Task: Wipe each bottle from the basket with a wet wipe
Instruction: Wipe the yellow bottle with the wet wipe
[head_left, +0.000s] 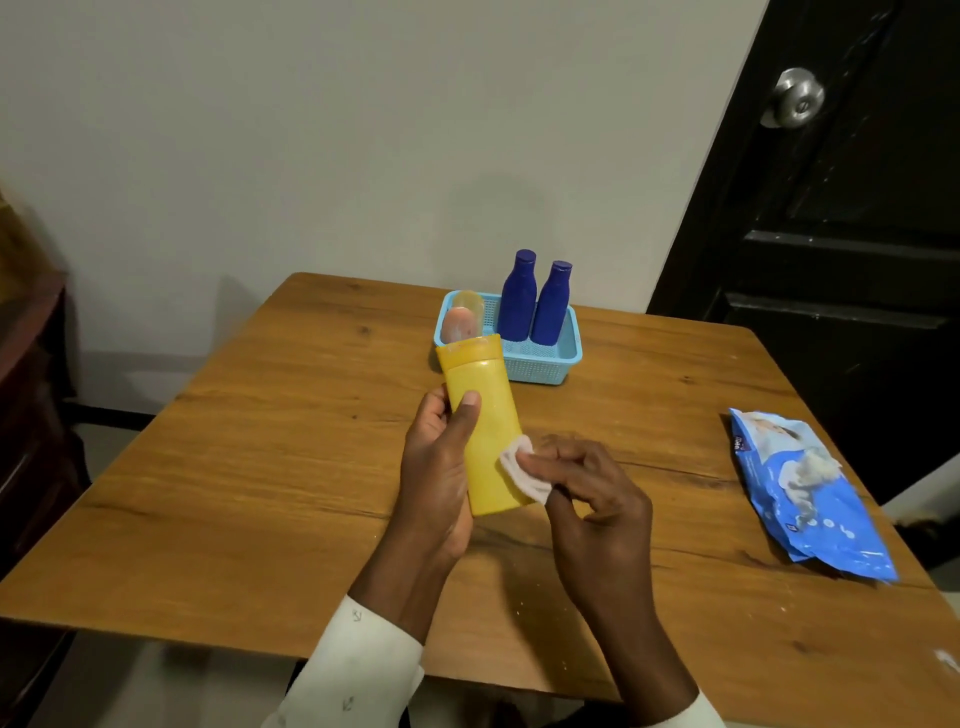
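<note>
My left hand (434, 467) grips a yellow bottle (485, 415) above the wooden table, cap end pointing away from me, thumb laid across its front. My right hand (587, 488) pinches a folded white wet wipe (522, 470) and presses it against the bottle's lower right side. Behind them stands a light-blue basket (540, 364) holding two upright dark-blue bottles (518, 296) (552, 304) and, at its left end, a pinkish bottle (460, 323) and a yellowish translucent one (469, 301), both partly hidden by the yellow bottle's cap.
A blue pack of wet wipes (808, 493) lies near the table's right edge (883, 519). A dark door with a metal knob (797, 97) stands to the right. Dark wooden furniture (31, 415) is at the left. A pale wall is close behind the table.
</note>
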